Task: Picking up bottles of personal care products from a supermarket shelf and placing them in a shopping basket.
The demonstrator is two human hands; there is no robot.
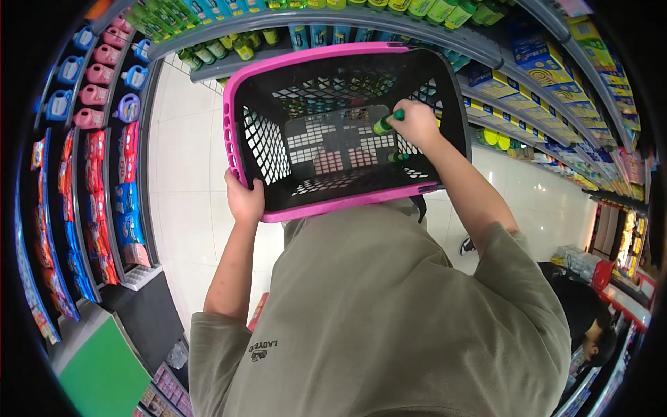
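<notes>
A black plastic shopping basket [333,190] with a pink handle [312,52] lying along its rim is held in front of my body. My left hand [244,199] grips the pink handle at the basket's near left corner. Inside the basket's right half, my right hand [417,122] holds a small green bottle [384,126] with a green cap, tilted, its label end pointing down and left. Another green-capped bottle [398,157] lies lower in the basket, beneath my right forearm. My right fingers partly cover the held bottle.
Beyond the basket, a shelf [333,18] carries green and blue bottles. Boxed goods [552,78] line the right shelves. Pink detergent jugs [94,95] and red and blue bags [127,208] fill the left shelves. A person in black [568,297] is behind me at right. The floor [182,156] is pale tile.
</notes>
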